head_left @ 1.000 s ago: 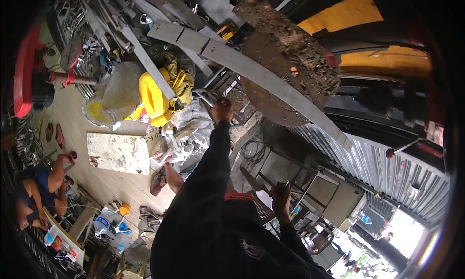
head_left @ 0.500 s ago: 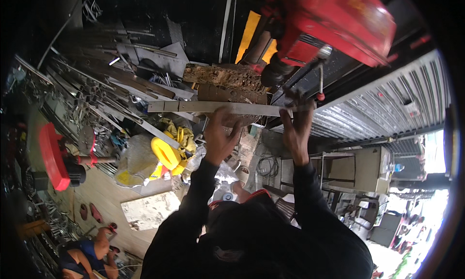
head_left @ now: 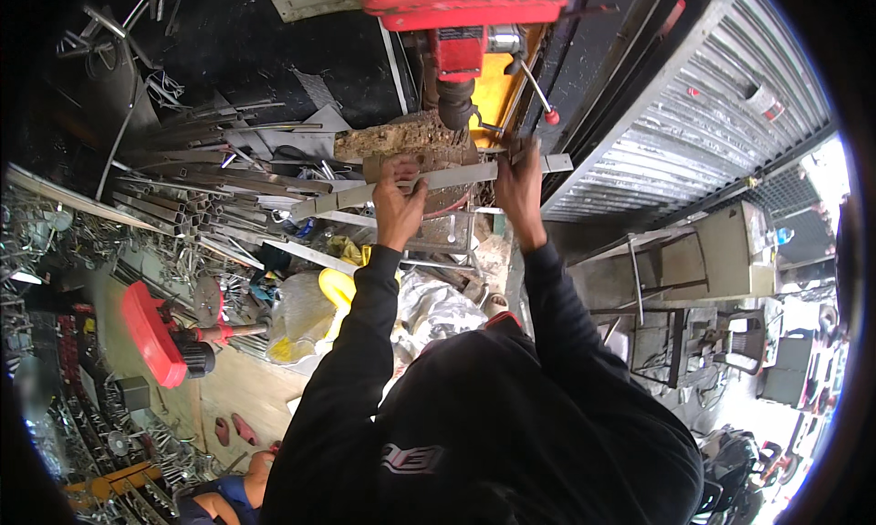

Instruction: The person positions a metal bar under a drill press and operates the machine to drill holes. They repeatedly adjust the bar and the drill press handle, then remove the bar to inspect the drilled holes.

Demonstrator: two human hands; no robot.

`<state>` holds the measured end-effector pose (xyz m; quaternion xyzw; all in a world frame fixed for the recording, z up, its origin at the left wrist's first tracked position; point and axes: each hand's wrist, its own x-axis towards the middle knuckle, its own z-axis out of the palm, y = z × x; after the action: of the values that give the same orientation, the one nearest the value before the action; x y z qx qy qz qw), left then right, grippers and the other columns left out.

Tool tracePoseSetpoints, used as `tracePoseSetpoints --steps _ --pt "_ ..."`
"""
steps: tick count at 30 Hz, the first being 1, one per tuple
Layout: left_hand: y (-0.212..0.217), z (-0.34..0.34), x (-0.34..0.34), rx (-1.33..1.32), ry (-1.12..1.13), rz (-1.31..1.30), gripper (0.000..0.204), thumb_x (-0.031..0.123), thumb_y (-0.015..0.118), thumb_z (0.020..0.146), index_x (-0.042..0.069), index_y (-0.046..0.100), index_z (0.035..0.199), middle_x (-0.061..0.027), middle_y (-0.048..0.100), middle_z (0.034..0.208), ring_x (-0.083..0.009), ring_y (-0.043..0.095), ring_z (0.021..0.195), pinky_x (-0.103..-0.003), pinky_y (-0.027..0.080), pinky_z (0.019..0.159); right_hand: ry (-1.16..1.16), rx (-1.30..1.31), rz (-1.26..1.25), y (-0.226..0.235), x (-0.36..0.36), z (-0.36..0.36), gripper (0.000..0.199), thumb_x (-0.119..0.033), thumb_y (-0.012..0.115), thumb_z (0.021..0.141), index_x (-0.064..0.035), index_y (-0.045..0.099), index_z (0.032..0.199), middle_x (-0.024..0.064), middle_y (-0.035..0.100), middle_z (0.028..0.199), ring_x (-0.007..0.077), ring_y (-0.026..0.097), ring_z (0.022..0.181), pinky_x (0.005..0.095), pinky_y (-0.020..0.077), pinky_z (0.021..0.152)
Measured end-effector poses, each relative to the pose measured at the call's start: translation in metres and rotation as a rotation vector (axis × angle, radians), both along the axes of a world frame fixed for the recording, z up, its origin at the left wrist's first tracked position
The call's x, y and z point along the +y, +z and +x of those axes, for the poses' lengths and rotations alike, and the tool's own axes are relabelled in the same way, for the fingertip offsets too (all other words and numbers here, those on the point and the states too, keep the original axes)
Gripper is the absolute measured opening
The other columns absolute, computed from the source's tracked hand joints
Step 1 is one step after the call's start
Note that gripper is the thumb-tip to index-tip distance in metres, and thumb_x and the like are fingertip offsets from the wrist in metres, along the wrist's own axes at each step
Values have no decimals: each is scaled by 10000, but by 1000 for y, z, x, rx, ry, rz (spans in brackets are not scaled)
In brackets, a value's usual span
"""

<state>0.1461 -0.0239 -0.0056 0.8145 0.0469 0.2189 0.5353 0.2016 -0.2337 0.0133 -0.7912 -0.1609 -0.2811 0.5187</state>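
Observation:
A long, flat, pale metal strip (head_left: 456, 176) lies crosswise in front of me, its left end lower than its right. My left hand (head_left: 399, 206) grips it left of the middle, fingers over the far side and thumb on the near side. My right hand (head_left: 520, 195) is closed on it nearer the right end; some of its fingers are hidden behind the strip. Beyond the strip stands a red drill press (head_left: 465, 3), its dark chuck (head_left: 454, 103) hanging above a worn, pitted wooden block (head_left: 388, 142). Part of the round drill table shows beneath the strip.
Loose metal bars and tubes (head_left: 196, 210) are piled at the left. A second red machine (head_left: 153, 333) stands lower left, near a person (head_left: 228, 498) at the bottom edge. Yellow and clear plastic bags (head_left: 301, 311) lie below my left arm. A corrugated shutter (head_left: 675, 124) rises at the right.
My view has shifted, and the drill press now appears further left. The strip has tilted, its right end rising and its left end dropping. Both hands stay on it.

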Motion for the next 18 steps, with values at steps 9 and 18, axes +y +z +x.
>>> tracePoseSetpoints --steps 9,18 --pt "-4 -70 23 102 -4 35 329 3 724 915 32 604 1220 -80 694 1061 -154 668 949 -314 579 787 63 229 108 0 32 -11 280 -7 575 883 -10 492 1151 332 647 923 564 612 908 589 467 725" --pt "12 -76 12 186 -72 79 323 -20 709 911 27 599 1211 -69 686 1060 -154 650 950 -296 544 822 82 71 388 8 23 42 188 -25 610 943 29 498 1084 281 657 951 503 655 952 504 518 772"
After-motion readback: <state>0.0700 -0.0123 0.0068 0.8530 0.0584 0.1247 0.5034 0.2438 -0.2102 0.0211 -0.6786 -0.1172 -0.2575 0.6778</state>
